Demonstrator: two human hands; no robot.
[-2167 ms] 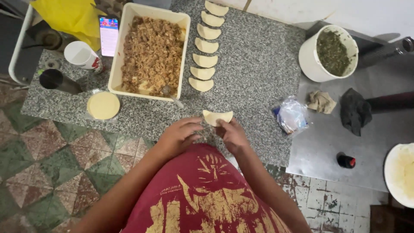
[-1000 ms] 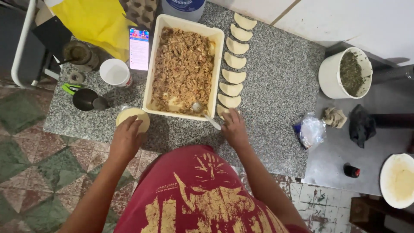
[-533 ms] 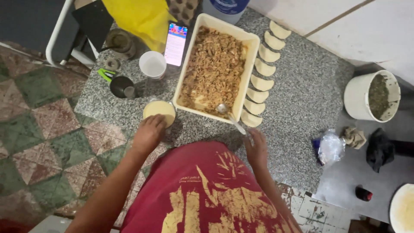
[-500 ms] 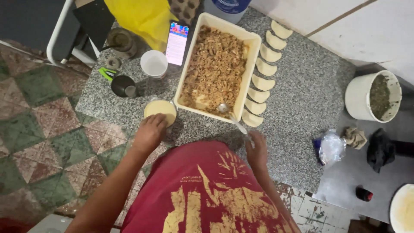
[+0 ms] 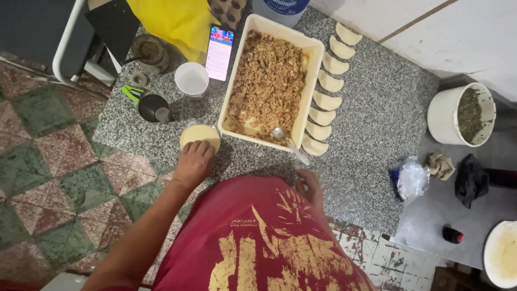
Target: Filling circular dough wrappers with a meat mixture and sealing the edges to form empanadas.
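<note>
While the person in the red shirt leaned over the speckled granite bench [image 5: 377,134], the thing under the fingers was a stack of round dough discs [image 5: 198,134], pale yellow, flat and smooth, lying near the bench's front edge just left of the long cream tray of shredded filling [image 5: 269,86]. The left hand [image 5: 194,161] rested palm down with its fingers loosely curled over the near rim of the discs, touching the top one rather than lifting it clear; whether it had pinched an edge I could not tell. The right hand [image 5: 309,186] lay at the bench edge close against the shirt, partly hidden, fingers bent but gripping nothing that I could see. A metal spoon [image 5: 288,143] sat with its bowl in the tray's near corner and its handle sticking out over the rim toward that right hand, close but apart from it. So the discs sat directly under the left hand and well apart from the right, with the tray corner between them. A row of folded half-moon pastries [image 5: 326,91] ran along the tray's right side. Behind the discs stood a dark cup [image 5: 153,108], a white cup [image 5: 192,80] and a lit phone [image 5: 219,53].
</note>
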